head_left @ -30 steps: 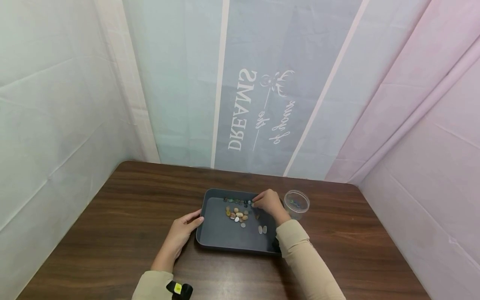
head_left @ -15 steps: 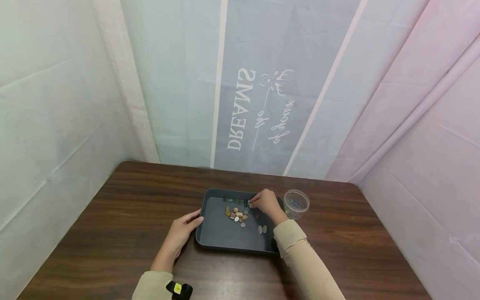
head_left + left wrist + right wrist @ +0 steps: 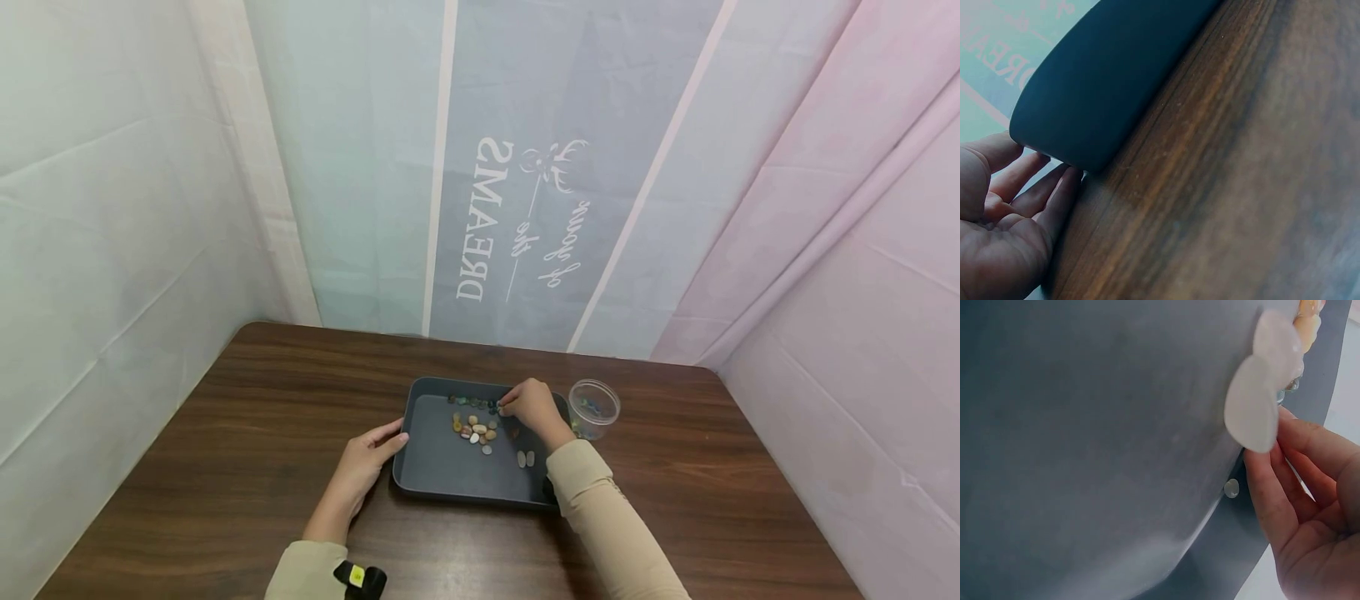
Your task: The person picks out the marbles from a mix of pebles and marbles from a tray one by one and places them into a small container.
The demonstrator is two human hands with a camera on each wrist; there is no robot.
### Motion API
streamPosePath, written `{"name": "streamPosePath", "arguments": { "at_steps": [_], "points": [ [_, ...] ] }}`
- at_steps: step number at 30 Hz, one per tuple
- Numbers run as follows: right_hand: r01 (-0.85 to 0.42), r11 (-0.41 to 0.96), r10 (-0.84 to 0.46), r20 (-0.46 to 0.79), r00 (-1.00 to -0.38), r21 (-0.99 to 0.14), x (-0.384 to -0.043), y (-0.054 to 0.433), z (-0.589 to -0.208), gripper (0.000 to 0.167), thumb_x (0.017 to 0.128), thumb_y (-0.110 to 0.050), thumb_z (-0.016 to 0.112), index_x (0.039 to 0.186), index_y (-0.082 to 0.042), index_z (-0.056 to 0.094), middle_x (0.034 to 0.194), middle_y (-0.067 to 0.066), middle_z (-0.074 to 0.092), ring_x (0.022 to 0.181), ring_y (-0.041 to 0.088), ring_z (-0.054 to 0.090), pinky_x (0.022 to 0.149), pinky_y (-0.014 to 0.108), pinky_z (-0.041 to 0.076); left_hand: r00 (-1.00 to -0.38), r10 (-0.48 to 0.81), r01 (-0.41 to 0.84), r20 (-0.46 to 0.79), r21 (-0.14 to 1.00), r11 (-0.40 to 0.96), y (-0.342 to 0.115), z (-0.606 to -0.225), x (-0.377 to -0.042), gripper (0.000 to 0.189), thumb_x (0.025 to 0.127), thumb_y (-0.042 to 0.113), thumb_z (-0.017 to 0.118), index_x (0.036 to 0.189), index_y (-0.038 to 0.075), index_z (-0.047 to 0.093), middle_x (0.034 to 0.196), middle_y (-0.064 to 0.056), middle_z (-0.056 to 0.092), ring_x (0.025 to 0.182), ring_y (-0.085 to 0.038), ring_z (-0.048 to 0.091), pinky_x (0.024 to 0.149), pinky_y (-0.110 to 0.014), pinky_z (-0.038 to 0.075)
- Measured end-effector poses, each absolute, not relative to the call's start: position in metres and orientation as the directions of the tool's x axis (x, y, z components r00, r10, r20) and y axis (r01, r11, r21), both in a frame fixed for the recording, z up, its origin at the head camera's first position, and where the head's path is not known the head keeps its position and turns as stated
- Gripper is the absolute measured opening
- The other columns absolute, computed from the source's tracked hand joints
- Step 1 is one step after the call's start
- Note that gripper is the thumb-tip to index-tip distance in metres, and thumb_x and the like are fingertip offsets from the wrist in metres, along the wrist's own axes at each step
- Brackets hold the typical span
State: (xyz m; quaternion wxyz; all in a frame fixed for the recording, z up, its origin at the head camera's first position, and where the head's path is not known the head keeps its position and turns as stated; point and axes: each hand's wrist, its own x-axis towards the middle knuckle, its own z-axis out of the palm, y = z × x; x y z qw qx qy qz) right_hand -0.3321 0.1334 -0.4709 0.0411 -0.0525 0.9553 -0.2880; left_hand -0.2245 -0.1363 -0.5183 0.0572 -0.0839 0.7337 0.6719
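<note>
A dark grey rectangular tray (image 3: 450, 479) sits on the table with small polished stones in it. My left hand (image 3: 362, 462) grips its left wall, thumb at the rim and fingers against the outer side in the left wrist view. My right hand (image 3: 534, 407) reaches over the right part, thumb and fingers pinched on a small stone at the end of a row of dark green stones (image 3: 472, 402) along the far wall. The pinched stone is mostly hidden, also in the right wrist view (image 3: 1319, 494). Tan, yellow and white stones (image 3: 478, 429) cluster mid-tray.
A clear round plastic tub (image 3: 594, 408) with some bluish-green pieces stands right of the tray. Two pale oval stones (image 3: 526, 459) lie apart at the tray's lower right. The brown wooden table (image 3: 225, 467) is bounded by hanging fabric (image 3: 360, 167) behind and at both sides.
My right hand has shifted slightly left along the row of green stones, then stayed nearly still. My left hand keeps its place on the tray.
</note>
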Motion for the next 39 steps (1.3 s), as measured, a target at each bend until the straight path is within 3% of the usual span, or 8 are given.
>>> {"name": "streamPosePath", "arguments": {
  "at_steps": [12, 19, 29, 39],
  "points": [
    [-0.054, 0.747, -0.114, -0.047, -0.992, -0.663, -0.336, 0.147, -0.464, 0.009, 0.083, -0.016, 0.080, 0.091, -0.011, 0.081, 0.084, 0.005, 0.078, 0.074, 0.014, 0.071, 0.070, 0.036, 0.060, -0.979, -0.049, -0.201, -0.197, 0.976, 0.088, -0.136, -0.517, -0.226, 0.047, 0.097, 0.028, 0.064, 0.140, 0.009, 0.058, 0.146, -0.016, 0.054, 0.143, -0.037, 0.041, 0.116, -0.054, 0.035],
    [-0.062, 0.725, -0.111, -0.028, -0.993, -0.686, -0.330, 0.153, -0.448, 0.013, 0.086, -0.020, 0.078, 0.095, -0.012, 0.081, 0.088, 0.007, 0.078, 0.077, 0.023, 0.072, 0.067, 0.034, 0.058, -0.979, -0.050, -0.202, -0.198, 0.976, 0.085, -0.135, -0.518, -0.226, 0.047, 0.097, 0.028, 0.064, 0.140, 0.009, 0.058, 0.146, -0.016, 0.054, 0.143, -0.037, 0.042, 0.116, -0.054, 0.035],
    [-0.074, 0.645, -0.093, 0.018, -0.996, -0.761, -0.315, 0.179, -0.417, 0.024, 0.091, -0.022, 0.072, 0.110, -0.007, 0.077, 0.112, 0.016, 0.074, 0.101, 0.028, 0.074, 0.090, 0.047, 0.058, -0.980, -0.052, -0.196, -0.193, 0.977, 0.084, -0.134, -0.517, -0.224, 0.046, 0.097, 0.027, 0.065, 0.139, 0.008, 0.058, 0.145, -0.016, 0.055, 0.142, -0.036, 0.043, 0.116, -0.053, 0.036],
    [0.007, 0.650, 0.039, 0.025, -0.999, -0.760, -0.305, 0.220, -0.409, 0.031, 0.091, -0.032, 0.072, 0.113, -0.010, 0.077, 0.113, 0.016, 0.075, 0.104, 0.031, 0.071, 0.092, 0.049, 0.055, -0.982, -0.045, -0.190, -0.186, 0.976, 0.104, -0.135, -0.516, -0.224, 0.048, 0.098, 0.030, 0.064, 0.141, 0.008, 0.057, 0.147, -0.017, 0.053, 0.142, -0.038, 0.042, 0.115, -0.055, 0.035]
  ]
}}
